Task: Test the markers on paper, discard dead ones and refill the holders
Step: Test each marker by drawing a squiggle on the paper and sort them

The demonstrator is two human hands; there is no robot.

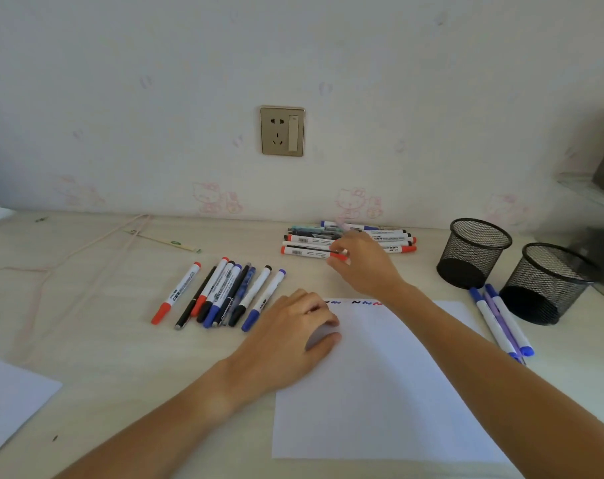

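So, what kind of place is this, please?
Probably a desk in a home, perhaps a child's room: cartoon-cat wallpaper, a wall socket, and two mesh pen holders beside markers and test paper.

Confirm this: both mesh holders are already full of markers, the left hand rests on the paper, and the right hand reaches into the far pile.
Not quite. The head view shows both mesh holders empty. The rest stands: the left hand rests on the paper and the right hand reaches into the far pile.
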